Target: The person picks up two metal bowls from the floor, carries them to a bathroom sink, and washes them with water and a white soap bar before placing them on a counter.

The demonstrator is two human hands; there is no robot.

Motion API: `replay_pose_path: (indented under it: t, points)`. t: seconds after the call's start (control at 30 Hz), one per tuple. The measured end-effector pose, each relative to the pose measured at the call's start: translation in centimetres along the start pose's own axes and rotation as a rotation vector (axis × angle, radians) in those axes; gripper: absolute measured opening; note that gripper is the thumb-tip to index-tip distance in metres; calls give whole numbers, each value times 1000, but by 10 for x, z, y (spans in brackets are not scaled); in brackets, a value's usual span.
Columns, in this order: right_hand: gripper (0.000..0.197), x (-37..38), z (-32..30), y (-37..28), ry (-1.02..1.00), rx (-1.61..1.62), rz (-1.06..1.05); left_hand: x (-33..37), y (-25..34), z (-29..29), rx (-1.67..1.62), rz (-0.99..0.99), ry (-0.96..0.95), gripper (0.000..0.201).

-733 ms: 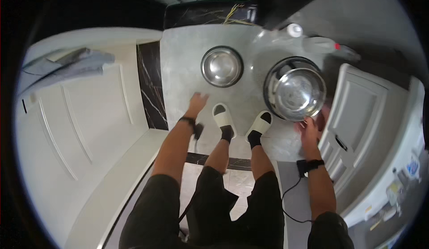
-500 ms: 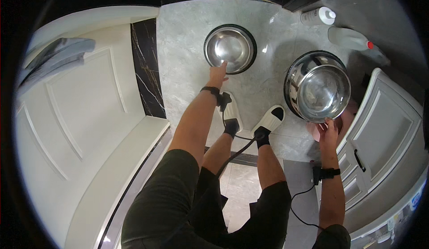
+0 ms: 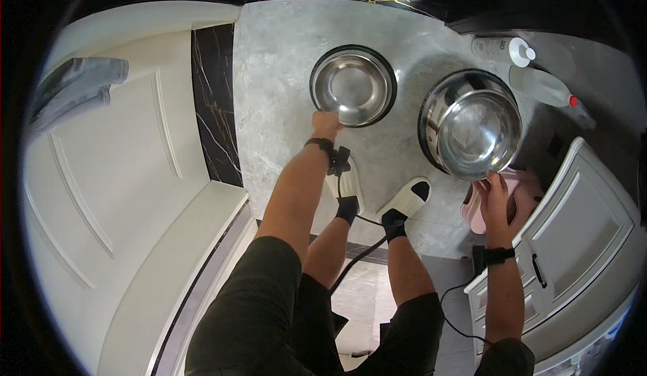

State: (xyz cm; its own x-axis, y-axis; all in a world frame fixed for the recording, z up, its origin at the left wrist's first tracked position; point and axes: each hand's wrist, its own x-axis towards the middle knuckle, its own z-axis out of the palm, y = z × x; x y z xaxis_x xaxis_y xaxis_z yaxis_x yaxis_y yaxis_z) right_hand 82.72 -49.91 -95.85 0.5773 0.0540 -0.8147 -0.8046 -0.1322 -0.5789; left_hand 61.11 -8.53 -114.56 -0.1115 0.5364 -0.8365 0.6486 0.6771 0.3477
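Note:
Two stainless steel bowls with flared sides and black base rings are before me. My left hand is closed at the near left rim of the smaller-looking bowl, which is on the floor. My right hand grips the near rim of the larger-looking bowl, fingers under the edge and thumb on top. That bowl's inside is shiny and looks wet; I cannot tell whether it holds water. Whether its base touches the floor is unclear.
Pink slippers lie beside my right hand, near a white cabinet door. A white bottle and a clear jug with a red cap stand at the far right. A cloth hangs at left. A black cable crosses my legs.
My left hand's fingers have drawn in from an outstretched finger over the rim to a closed grip at its near left. My right hand stays on its bowl's rim. The view has shifted slightly.

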Motion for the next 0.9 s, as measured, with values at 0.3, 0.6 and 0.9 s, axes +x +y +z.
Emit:
replay_pose_path:
  t: [0.3,0.6,0.9]
  points:
    - [35,57,112,-2,-113,-104,5,14,-14,-151,108,24,-6,35]
    - [31,140,245,28,-197,-115,35,4,-71,-347,71,0,174,29]
    - [25,200,334,23,-218,-245,-14,-20,-134,-387,7,-91,258,29]
